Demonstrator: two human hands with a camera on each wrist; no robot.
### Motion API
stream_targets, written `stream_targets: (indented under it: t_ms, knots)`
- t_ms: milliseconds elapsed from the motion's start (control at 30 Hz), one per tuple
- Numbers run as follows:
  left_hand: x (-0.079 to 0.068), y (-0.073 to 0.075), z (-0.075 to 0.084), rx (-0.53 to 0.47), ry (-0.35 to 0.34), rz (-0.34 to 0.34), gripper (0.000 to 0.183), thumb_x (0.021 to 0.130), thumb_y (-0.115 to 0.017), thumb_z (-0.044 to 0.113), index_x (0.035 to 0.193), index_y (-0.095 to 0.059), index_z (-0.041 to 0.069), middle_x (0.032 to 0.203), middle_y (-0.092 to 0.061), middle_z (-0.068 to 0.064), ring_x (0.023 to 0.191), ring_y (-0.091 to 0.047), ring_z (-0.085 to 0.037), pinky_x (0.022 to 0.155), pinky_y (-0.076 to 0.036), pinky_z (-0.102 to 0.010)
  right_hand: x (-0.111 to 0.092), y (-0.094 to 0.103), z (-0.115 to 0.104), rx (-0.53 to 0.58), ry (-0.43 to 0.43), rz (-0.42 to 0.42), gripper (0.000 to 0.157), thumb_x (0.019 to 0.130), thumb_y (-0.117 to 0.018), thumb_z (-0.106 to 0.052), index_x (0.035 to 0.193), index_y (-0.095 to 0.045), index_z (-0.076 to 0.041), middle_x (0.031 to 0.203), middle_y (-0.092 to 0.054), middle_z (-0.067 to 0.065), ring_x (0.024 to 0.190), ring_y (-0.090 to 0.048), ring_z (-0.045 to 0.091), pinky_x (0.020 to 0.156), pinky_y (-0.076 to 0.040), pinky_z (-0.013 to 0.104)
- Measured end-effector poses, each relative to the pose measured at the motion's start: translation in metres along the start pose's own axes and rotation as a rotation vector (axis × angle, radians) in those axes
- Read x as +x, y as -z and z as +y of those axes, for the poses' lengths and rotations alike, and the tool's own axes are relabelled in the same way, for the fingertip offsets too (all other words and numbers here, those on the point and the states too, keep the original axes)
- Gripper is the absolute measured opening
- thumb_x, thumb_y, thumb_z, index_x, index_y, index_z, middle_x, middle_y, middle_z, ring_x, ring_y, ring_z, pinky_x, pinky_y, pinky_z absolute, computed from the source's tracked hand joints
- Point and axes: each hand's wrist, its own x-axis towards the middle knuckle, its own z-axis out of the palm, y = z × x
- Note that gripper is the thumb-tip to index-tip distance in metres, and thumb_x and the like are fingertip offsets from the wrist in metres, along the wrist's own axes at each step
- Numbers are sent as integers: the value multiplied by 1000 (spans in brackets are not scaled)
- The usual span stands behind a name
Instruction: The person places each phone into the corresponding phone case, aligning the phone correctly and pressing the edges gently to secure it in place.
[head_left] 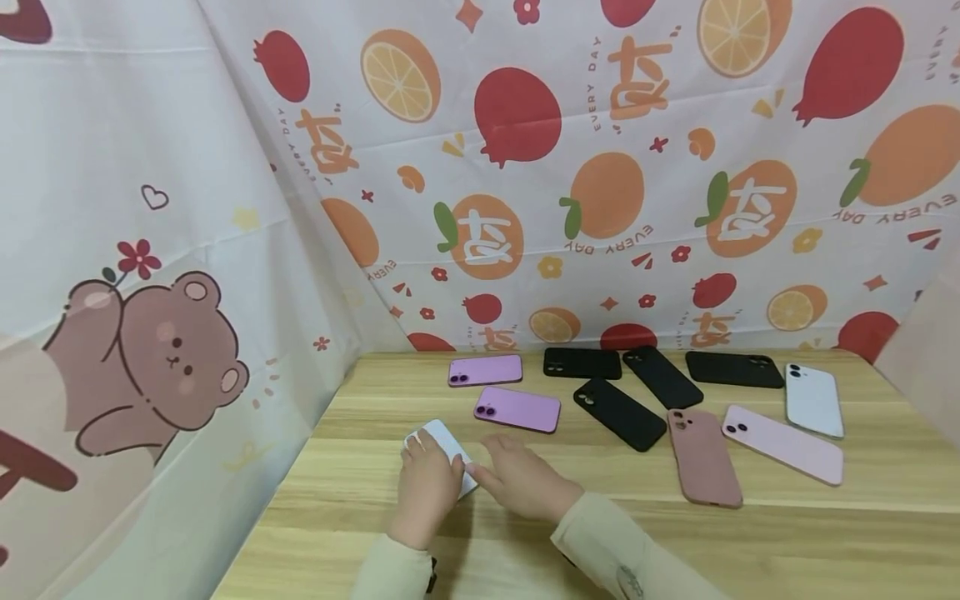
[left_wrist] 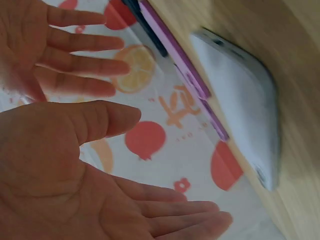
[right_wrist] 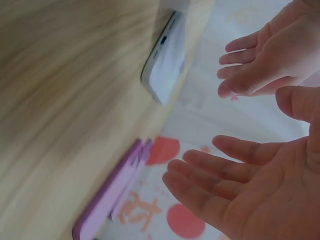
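A white phone [head_left: 442, 437] lies on the wooden table at the left, partly hidden by my left hand [head_left: 430, 479] in the head view. The left wrist view shows the same white phone [left_wrist: 237, 95] flat on the wood, with a gap between it and my left hand [left_wrist: 100, 170], whose fingers are extended. My right hand [head_left: 525, 475] hovers just to the right of the phone. Its fingers [right_wrist: 220, 170] are spread and loosely straight in the right wrist view, holding nothing, and the white phone [right_wrist: 167, 65] sits apart from them.
Two purple phones [head_left: 517, 409] lie behind the hands. Several black phones or cases [head_left: 618, 414] are at the back middle. Farther right are a dusty-pink case [head_left: 703, 458], a pale pink phone [head_left: 783, 444] and another white phone [head_left: 814, 400]. Printed cloth [head_left: 525, 192] hangs behind the table.
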Motion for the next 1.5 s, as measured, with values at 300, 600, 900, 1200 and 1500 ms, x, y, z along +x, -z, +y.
stream_targets:
  t_ms: [300, 600, 900, 1200, 1500]
  knots:
    - [3, -2, -17, -37, 134, -190, 71, 90, -61, 16, 122, -26, -37, 92, -53, -48, 76, -63, -48, 62, -52, -52, 30, -19, -10, 88, -119, -111, 64, 99, -46, -45, 131, -51, 10, 132, -54, 23, 126, -48, 33, 104, -39, 44]
    - [10, -12, -18, -29, 129, -154, 60, 88, -61, 10, 116, -35, -36, 80, -58, -41, 75, -59, -52, 68, -49, -55, 38, -27, -16, 234, -189, -52, 36, 99, -52, -25, 99, -59, 10, 76, -58, 12, 65, -53, 21, 61, -44, 33]
    - [8, -17, -19, -65, 100, -120, 52, 82, -61, 3, 112, -39, -34, 79, -58, -40, 71, -57, -49, 69, -46, -54, 38, -32, -16, 275, -160, 2, 37, 96, -53, -14, 116, -56, 17, 113, -62, 26, 96, -59, 29, 87, -48, 45]
    - [9, -9, -23, -270, 182, -204, 54, 84, -49, -1, 119, -28, -36, 85, -57, -43, 75, -59, -50, 64, -49, -52, 42, -34, -16, 578, -276, 135, 34, 86, -54, -2, 112, -58, 19, 116, -60, 29, 110, -55, 39, 92, -45, 52]
    - [5, -6, -25, -405, 233, -201, 60, 80, -43, -3, 124, -19, -36, 95, -54, -47, 81, -59, -47, 65, -50, -53, 41, -36, -13, 748, -389, 207, 20, 79, -52, 2, 94, -63, 10, 93, -59, 11, 81, -53, 22, 66, -46, 31]
